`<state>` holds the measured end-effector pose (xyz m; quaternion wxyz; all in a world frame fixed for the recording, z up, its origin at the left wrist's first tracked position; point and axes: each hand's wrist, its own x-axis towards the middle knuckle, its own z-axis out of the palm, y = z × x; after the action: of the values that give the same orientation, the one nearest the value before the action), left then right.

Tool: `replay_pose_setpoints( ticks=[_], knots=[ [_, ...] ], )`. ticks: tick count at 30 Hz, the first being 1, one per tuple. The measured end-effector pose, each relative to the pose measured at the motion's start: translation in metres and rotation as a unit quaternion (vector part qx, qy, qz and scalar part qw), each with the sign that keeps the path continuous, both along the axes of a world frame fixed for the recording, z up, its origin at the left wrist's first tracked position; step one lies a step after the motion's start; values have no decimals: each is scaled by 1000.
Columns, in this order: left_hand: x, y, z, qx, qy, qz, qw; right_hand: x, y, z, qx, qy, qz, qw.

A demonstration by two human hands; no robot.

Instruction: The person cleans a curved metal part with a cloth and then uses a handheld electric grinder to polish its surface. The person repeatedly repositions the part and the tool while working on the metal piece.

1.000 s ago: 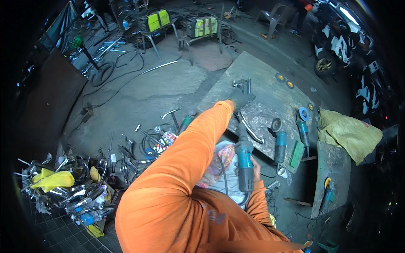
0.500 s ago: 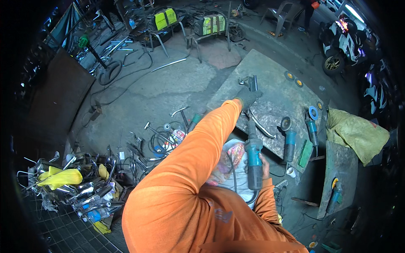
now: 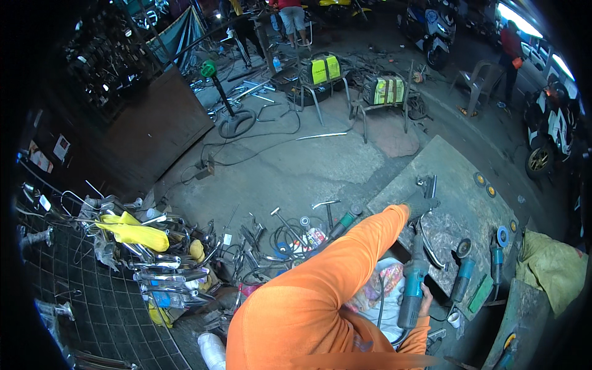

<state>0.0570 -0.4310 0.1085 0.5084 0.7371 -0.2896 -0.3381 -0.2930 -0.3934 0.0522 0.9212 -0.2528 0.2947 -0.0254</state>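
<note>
My left hand (image 3: 423, 205), in a dark glove, reaches across to the metal-topped table. Its fingers are closed around the upper end of a curved metal tube (image 3: 430, 246), though the glove partly hides the grip. Just beyond the glove a small metal fixture (image 3: 431, 185) stands on the tabletop. My bare right hand (image 3: 426, 300) grips the body of a teal and grey straight grinder (image 3: 412, 293) from its right side. The grinder's narrow nose points away from me, close beside the tube. Its tip is hard to make out.
On the table (image 3: 431, 154) lie an angle grinder (image 3: 462, 271), another with a blue disc (image 3: 497, 253), and a green block (image 3: 481, 293). A white cup (image 3: 454, 319) sits by its near edge. Bent chrome tubes (image 3: 166, 277) are heaped at left; cables and hammers (image 3: 283, 222) lie on the floor.
The view has swung up and to the left, so everything sits lower and farther right. Both hands keep nearly the same place over the table, tube and grinder.
</note>
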Motion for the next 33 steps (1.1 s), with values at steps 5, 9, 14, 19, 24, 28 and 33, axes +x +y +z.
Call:
replay_pose_setpoints(
  ticks=[5,9,14,19,24,28,33],
  knots=[
    [-5,11,3,-19,4,24,1000,-1,-5,-5,41,-7,15,999],
    [6,4,-7,33,-57,-32,997,-3,-3,-4,6,-11,17,1000],
    [17,-26,-31,0,50,-60,997,-10,6,-4,22,34,-14,999],
    [8,-18,-8,15,21,-53,998,-3,1,-4,3,20,1,1000],
    [-3,-4,24,38,-13,-54,998,1,1,1,26,-10,-6,1000],
    [2,-5,23,59,-18,-50,997,-8,8,7,10,-10,-11,1000],
    [3,-7,16,48,-13,-62,997,-2,2,3,9,-7,-3,1000]
  ],
)
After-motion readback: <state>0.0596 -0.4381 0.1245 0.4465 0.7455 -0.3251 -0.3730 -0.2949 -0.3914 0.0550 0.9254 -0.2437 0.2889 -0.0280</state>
